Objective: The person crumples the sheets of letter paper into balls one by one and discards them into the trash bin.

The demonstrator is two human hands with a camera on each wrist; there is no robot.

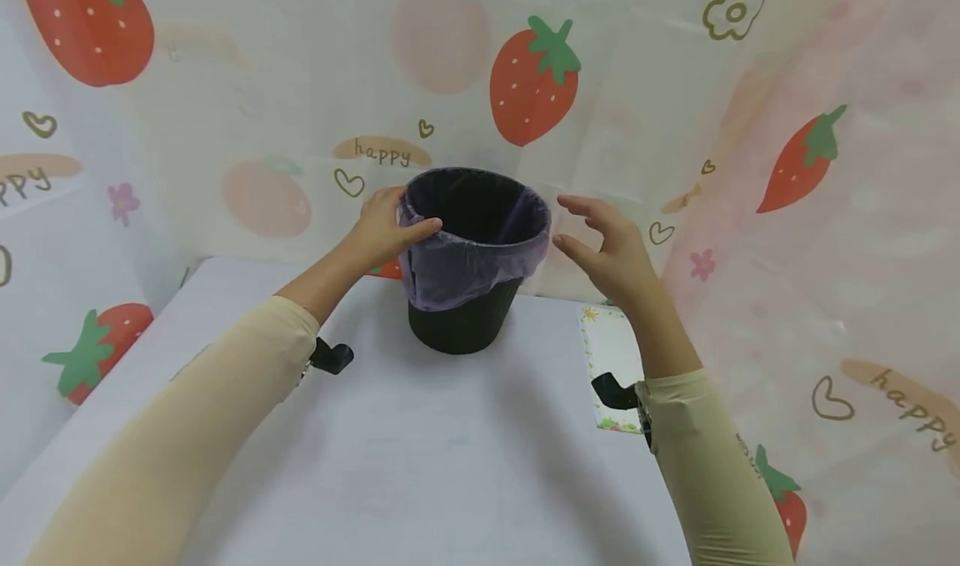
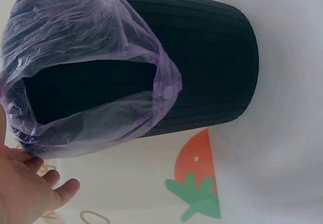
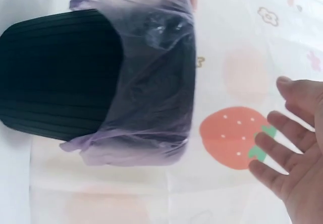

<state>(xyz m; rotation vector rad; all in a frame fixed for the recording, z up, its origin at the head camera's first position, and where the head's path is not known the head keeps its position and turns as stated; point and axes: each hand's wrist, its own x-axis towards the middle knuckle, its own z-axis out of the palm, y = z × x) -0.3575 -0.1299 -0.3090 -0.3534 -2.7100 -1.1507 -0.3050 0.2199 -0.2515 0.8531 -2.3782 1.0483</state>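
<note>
A black ribbed trash can (image 1: 459, 333) stands upright at the back of the white table. A thin purple trash bag (image 1: 465, 270) lines it and is folded down over the outside of its rim, hanging lower at the front left. My left hand (image 1: 386, 228) holds the left side of the bagged rim, thumb across the front and fingers behind; in the left wrist view, some fingers (image 2: 63, 191) stand off the bag. To the right of the rim, my right hand (image 1: 607, 253) hovers with spread, slightly bent fingers, holding nothing and apart from the bag.
A white card (image 1: 611, 345) with a decorated border lies on the table (image 1: 420, 458) beneath my right forearm. Strawberry-printed sheeting (image 1: 637, 91) hangs close behind the can and along both sides. Each wrist carries a small black mount (image 1: 332, 356).
</note>
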